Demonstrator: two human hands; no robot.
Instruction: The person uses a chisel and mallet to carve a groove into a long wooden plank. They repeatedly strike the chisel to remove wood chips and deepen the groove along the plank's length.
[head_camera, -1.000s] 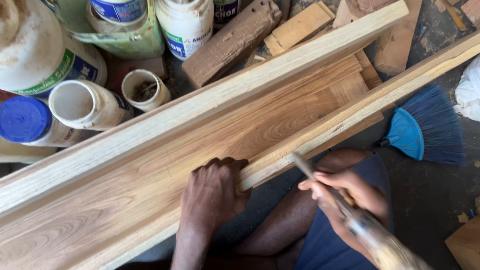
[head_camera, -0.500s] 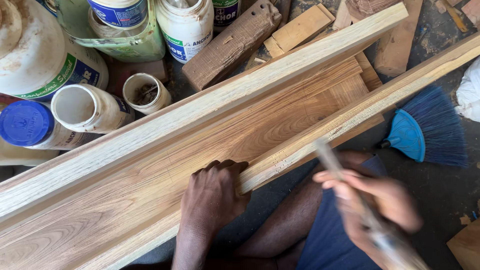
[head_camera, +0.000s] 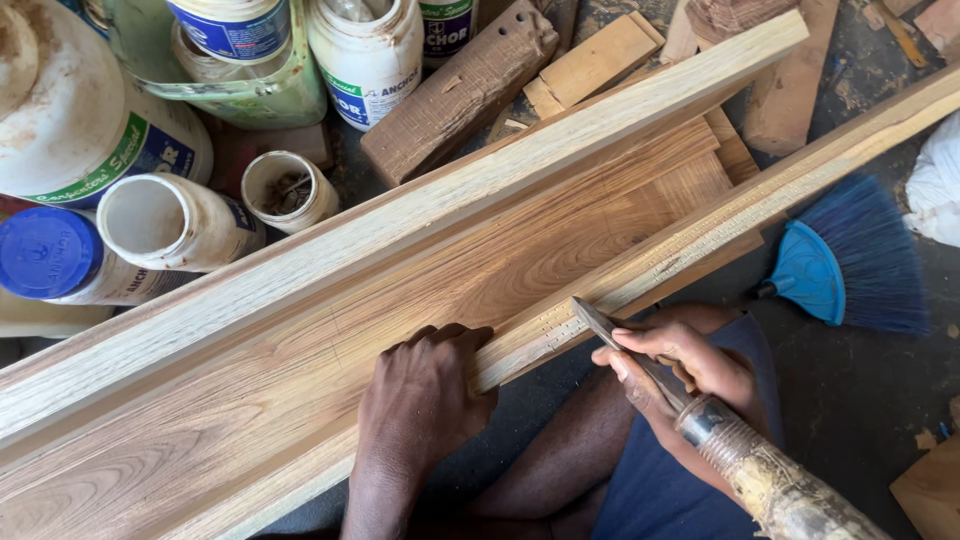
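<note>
Slippage is the main risk here, judged from how close the two hands sit. The right hand (head_camera: 690, 375) has its grip clamped on a chisel (head_camera: 640, 360), whose blade tip meets the near rail (head_camera: 720, 220) of the long wooden frame (head_camera: 420, 290), while its worn handle runs off toward five o'clock. The left hand (head_camera: 425, 400) lies just at nine o'clock of that tip, fingers curled together over the same rail and pressing it down, holding nothing else. If the blade skids along the grain toward nine o'clock, it would likely meet those fingers. The frame seems to rest partly on the person's lap, not a bench, so a hard push could rock it or drive the edge toward the leg below. Too deep a bite could also splinter the thin rail. Glue jars (head_camera: 370, 50) at eleven o'clock and a blue brush (head_camera: 850, 265) at three o'clock stand well apart.
</note>
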